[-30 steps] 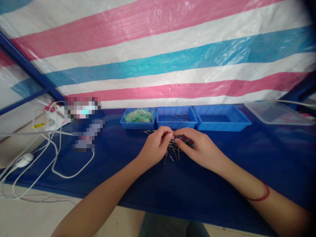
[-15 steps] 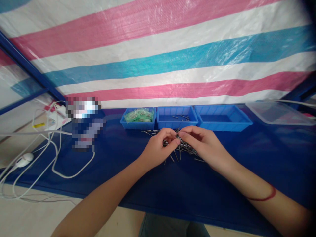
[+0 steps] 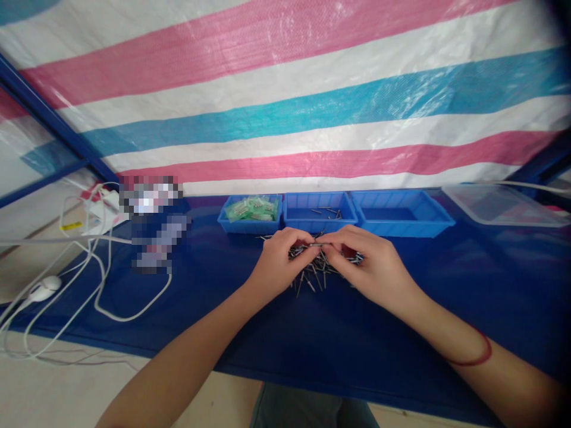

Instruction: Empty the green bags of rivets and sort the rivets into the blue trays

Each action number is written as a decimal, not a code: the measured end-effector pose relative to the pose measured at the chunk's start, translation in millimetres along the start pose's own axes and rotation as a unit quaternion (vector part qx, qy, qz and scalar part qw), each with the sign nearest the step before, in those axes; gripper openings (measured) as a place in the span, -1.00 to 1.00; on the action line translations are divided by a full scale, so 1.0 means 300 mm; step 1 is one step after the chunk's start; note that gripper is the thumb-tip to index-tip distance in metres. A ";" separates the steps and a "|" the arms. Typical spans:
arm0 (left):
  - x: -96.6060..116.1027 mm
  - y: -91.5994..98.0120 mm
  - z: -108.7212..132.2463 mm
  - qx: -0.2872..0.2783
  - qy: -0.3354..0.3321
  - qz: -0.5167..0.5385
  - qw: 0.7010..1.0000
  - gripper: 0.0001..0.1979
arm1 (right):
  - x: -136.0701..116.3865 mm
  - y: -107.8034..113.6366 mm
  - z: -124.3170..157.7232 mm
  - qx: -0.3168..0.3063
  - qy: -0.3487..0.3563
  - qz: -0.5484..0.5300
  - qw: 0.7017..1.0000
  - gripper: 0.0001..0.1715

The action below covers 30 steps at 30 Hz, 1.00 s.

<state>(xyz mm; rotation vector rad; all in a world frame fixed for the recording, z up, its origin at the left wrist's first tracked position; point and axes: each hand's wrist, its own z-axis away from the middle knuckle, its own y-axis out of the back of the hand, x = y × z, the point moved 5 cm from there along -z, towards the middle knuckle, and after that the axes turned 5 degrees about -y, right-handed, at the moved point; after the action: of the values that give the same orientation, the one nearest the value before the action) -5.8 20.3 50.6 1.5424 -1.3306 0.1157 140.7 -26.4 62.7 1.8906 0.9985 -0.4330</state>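
Note:
Over a loose pile of metal pop rivets (image 3: 317,272), my left hand (image 3: 282,255) and my right hand (image 3: 372,258) meet fingertip to fingertip. Between them they pinch a thin pop rivet (image 3: 318,244), held roughly level. Thumb and forefinger of each hand are closed on one end of it. The pile spreads on the blue tabletop (image 3: 285,339) beneath and between the hands, partly hidden by them. A middle blue bin (image 3: 319,226) just behind the hands has several rivets on its floor.
To the left of the middle bin, another blue bin (image 3: 250,226) holds green-and-clear packets (image 3: 253,208). A third blue bin (image 3: 401,228) stands on the right, beside a clear plastic lid (image 3: 504,205). White cables (image 3: 100,285) and blurred-out items lie left. A striped sheet (image 3: 285,119) hangs behind.
My hands have shifted slightly, and the rivet between the fingertips now shows clearly, lying level. My right hand has turned a little and moved left. The bins have not moved.

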 end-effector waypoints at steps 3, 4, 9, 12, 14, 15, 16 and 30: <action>0.003 0.020 -0.006 0.008 0.003 0.006 1.000 -0.89 | 0.005 -0.002 0.000 0.007 0.011 0.033 0.999 -0.76; 0.006 0.023 -0.007 0.010 0.003 0.009 1.000 -0.88 | 0.006 -0.002 -0.001 0.010 0.019 0.045 0.999 -0.76; 0.004 0.016 -0.002 0.020 0.015 0.008 1.000 -0.79 | 0.057 0.026 -0.036 0.083 0.033 0.133 0.987 -0.72; -0.001 0.004 0.000 0.000 0.010 -0.033 0.999 -0.78 | 0.120 0.047 -0.071 0.143 0.012 0.237 0.961 -0.67; 0.001 -0.007 0.001 -0.039 -0.008 -0.072 0.997 -0.81 | 0.149 0.043 -0.088 0.137 0.016 0.300 0.944 -0.65; 0.004 -0.013 0.002 -0.063 -0.023 -0.090 0.994 -0.82 | 0.157 0.039 -0.093 0.129 0.020 0.319 0.939 -0.64; 0.009 -0.021 0.003 -0.089 -0.043 -0.105 0.990 -0.83 | 0.158 0.036 -0.093 0.123 0.025 0.330 0.936 -0.63; 0.023 -0.092 0.031 -0.225 -0.145 -0.209 0.941 -0.80 | -0.005 0.067 -0.014 0.098 0.016 0.166 0.981 -0.76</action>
<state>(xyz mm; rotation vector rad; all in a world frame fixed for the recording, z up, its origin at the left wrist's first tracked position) 13.2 4.3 33.9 1.4367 -1.1175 -0.6639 155.1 -28.4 77.3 2.1997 0.6600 -0.3118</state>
